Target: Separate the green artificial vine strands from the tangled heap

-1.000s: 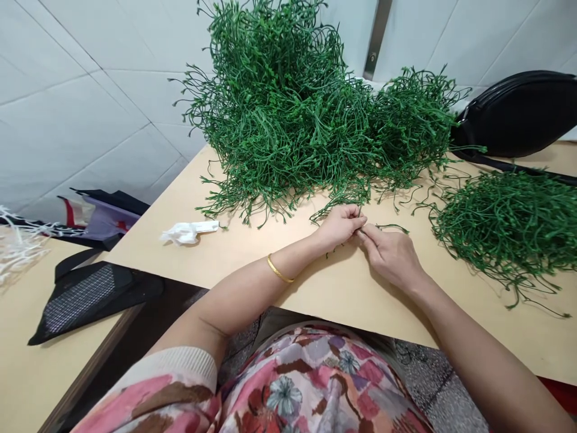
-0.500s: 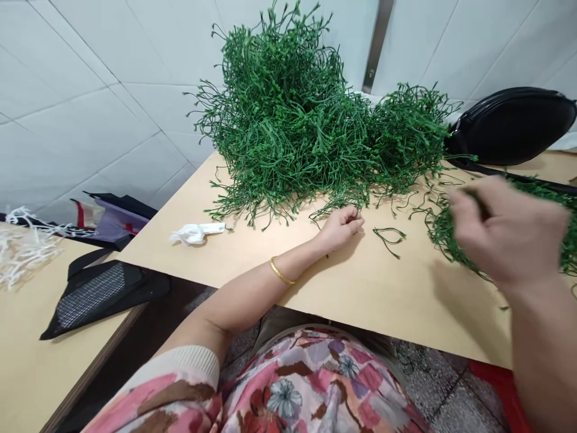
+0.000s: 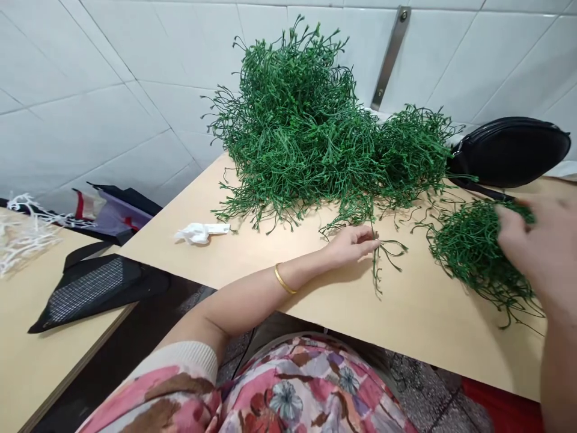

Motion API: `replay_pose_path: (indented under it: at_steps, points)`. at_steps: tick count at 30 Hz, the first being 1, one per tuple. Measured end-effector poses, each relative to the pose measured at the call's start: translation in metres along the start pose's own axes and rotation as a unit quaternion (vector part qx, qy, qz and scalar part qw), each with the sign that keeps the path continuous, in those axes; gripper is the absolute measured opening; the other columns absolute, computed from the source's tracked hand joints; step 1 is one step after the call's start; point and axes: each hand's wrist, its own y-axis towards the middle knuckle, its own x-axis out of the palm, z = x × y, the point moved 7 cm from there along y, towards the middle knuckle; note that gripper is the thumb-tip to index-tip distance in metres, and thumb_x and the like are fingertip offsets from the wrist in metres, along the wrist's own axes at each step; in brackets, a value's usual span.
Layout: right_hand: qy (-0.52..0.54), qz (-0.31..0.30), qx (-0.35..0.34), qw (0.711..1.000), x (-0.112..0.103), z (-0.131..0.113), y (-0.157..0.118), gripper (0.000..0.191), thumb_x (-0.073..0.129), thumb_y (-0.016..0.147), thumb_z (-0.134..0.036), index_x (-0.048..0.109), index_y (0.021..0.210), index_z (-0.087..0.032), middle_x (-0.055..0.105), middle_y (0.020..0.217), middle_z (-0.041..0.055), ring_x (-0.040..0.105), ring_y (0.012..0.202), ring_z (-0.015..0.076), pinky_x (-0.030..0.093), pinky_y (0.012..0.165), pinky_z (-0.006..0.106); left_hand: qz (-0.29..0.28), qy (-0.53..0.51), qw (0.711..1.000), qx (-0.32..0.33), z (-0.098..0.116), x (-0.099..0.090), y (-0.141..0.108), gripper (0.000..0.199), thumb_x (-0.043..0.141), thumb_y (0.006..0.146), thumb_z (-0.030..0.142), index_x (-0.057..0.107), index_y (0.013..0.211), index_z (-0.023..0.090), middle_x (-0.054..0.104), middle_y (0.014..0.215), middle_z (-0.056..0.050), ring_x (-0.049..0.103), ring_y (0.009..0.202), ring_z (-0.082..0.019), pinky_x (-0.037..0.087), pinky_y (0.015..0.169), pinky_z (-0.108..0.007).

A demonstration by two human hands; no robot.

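My left hand (image 3: 354, 246) rests low over the table, its thumb and fingers pinched on a thin green plastic stem (image 3: 377, 273) that stands out above and below the fingertips. Another thin stem, bent in a loop (image 3: 395, 248), lies just to the right of those fingertips. Over the right edge of a small pile of green plastic stems (image 3: 478, 246) is my right hand (image 3: 536, 258), smeared by motion. Whether its fingers hold anything is not clear. A large heap of the same stems (image 3: 306, 132) stands behind my left hand, against the wall.
A crumpled white tissue (image 3: 198, 233) lies on the table's left part. At the back right sits a black bag (image 3: 514, 150) with its strap. On a second table at left are a black mesh pouch (image 3: 90, 288) and white branching pieces (image 3: 29, 234). A metal bracket (image 3: 391, 57) is on the tiled wall.
My right hand has moved right, uncovering more of the small pile. A green stem now shows in my left hand's pinch. The camera view has shifted slightly upward.
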Motion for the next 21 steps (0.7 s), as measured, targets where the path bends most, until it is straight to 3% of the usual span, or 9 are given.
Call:
replay_pose_path:
  at_steps: [2,4,6,8,11,15,16,18,21]
  points:
    - [0.215,-0.093,-0.028,0.972,0.000,-0.051,-0.009,0.030,0.045,0.079,-0.038,0.066,0.091,-0.019,0.066,0.095,0.0133,0.060,0.088,0.0257,0.043,0.074,0.039,-0.002,0.105,0.994,0.033,0.006,0.002,-0.001,0.020,0.047,0.082,0.031,0.051,0.072,0.015,0.049,0.067,0.001,0.045,0.064,-0.009,0.036,0.062,-0.023]
    - [0.409,-0.208,-0.047,0.887,0.012,-0.105,-0.019,0.033,0.049,0.078,-0.046,0.065,0.086,-0.019,0.068,0.084,0.0085,0.061,0.077,0.0205,0.045,0.070,0.033,-0.010,0.192,0.980,0.061,0.013,0.007,-0.004,0.019,0.044,0.083,0.028,0.051,0.072,0.015,0.049,0.066,0.000,0.044,0.064,-0.010,0.035,0.062,-0.024]
    - [0.482,-0.266,-0.067,0.832,0.027,-0.144,-0.028,0.035,0.051,0.077,-0.050,0.062,0.080,-0.017,0.065,0.073,0.0056,0.058,0.066,0.0168,0.044,0.062,0.029,-0.016,0.248,0.966,0.078,0.021,0.011,-0.008,0.018,0.043,0.084,0.026,0.052,0.072,0.015,0.050,0.067,0.000,0.044,0.064,-0.011,0.035,0.062,-0.025]
    - [0.490,-0.291,-0.084,0.817,0.043,-0.165,-0.034,0.032,0.055,0.074,-0.048,0.057,0.066,-0.017,0.058,0.059,0.0016,0.050,0.055,0.0131,0.038,0.053,0.026,-0.030,0.278,0.956,0.091,0.031,0.015,-0.013,0.016,0.044,0.083,0.024,0.052,0.073,0.015,0.052,0.069,-0.001,0.044,0.064,-0.011,0.035,0.062,-0.025]
    - [0.517,-0.295,-0.068,0.801,0.059,-0.169,-0.037,0.032,0.055,0.074,-0.042,0.048,0.055,-0.018,0.045,0.048,-0.0030,0.039,0.048,0.0096,0.031,0.047,0.024,-0.032,0.273,0.957,0.090,0.044,0.005,-0.019,0.019,0.045,0.082,0.023,0.051,0.066,0.016,0.049,0.060,0.001,0.041,0.058,-0.010,0.033,0.058,-0.024]
    - [0.626,-0.307,0.049,0.715,0.072,-0.152,-0.039,0.025,0.061,0.070,-0.042,0.055,0.064,-0.018,0.047,0.050,-0.0042,0.044,0.049,0.0088,0.039,0.050,0.023,0.202,0.188,0.960,0.046,0.050,-0.060,-0.020,0.026,0.043,0.084,0.027,0.047,0.060,0.016,0.043,0.054,0.003,0.039,0.054,-0.007,0.032,0.055,-0.022]
    - [0.654,-0.305,0.080,0.688,0.074,-0.148,-0.039,0.024,0.064,0.067,-0.041,0.057,0.066,-0.018,0.049,0.053,-0.0037,0.046,0.051,0.0090,0.041,0.051,0.023,0.230,0.153,0.961,0.022,0.045,-0.073,-0.019,0.025,0.046,0.082,0.026,0.048,0.060,0.015,0.044,0.054,0.003,0.040,0.053,-0.007,0.032,0.054,-0.022]
    - [0.699,-0.297,0.123,0.638,0.075,-0.144,-0.039,0.025,0.070,0.061,-0.039,0.058,0.067,-0.018,0.055,0.059,-0.0020,0.052,0.056,0.0096,0.043,0.053,0.022,0.233,0.063,0.969,-0.055,0.026,-0.084,-0.014,0.021,0.051,0.080,0.026,0.048,0.062,0.015,0.047,0.055,0.002,0.042,0.051,-0.006,0.033,0.052,-0.021]
    - [0.752,-0.287,0.145,0.575,0.072,-0.145,-0.037,0.028,0.075,0.056,-0.037,0.058,0.069,-0.018,0.061,0.067,-0.0002,0.058,0.065,0.0116,0.046,0.060,0.024,0.186,-0.101,0.965,-0.152,0.004,-0.074,-0.005,0.025,0.057,0.079,0.037,0.048,0.070,0.015,0.051,0.057,0.001,0.045,0.047,-0.005,0.034,0.048,-0.020]
